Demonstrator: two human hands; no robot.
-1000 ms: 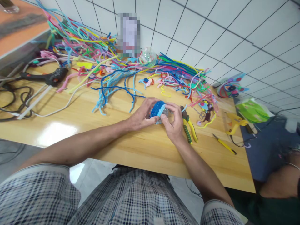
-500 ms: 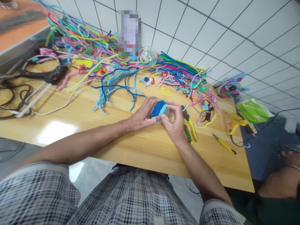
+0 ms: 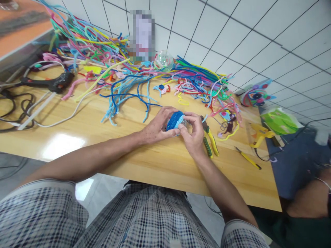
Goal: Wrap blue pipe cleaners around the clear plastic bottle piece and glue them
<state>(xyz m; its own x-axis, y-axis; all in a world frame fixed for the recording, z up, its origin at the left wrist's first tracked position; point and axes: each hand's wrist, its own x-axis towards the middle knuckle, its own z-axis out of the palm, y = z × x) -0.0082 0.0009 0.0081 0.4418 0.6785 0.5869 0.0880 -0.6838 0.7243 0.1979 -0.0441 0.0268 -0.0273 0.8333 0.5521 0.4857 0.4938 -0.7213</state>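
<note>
Our left hand (image 3: 157,129) cups and our right hand (image 3: 192,133) pinches a ball (image 3: 177,119) over the table's (image 3: 144,163) middle. Dark and light blue strands (image 3: 172,121) cover its left part; its right part looks clear, not yet covered.

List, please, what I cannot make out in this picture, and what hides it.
All in the head view:
Dark-and-light-blue strand-covered rounded piece: underside hidden by fingers of the left hand and right hand.
Pliers with yellow-and-dark handles: head partly behind the right hand.
Upright pale rectangular object: details lost in pixel blocks.
Clear vessel: cut off by the top edge.
Co-worker's bare limb: blurred, cut off by the right edge.
</note>
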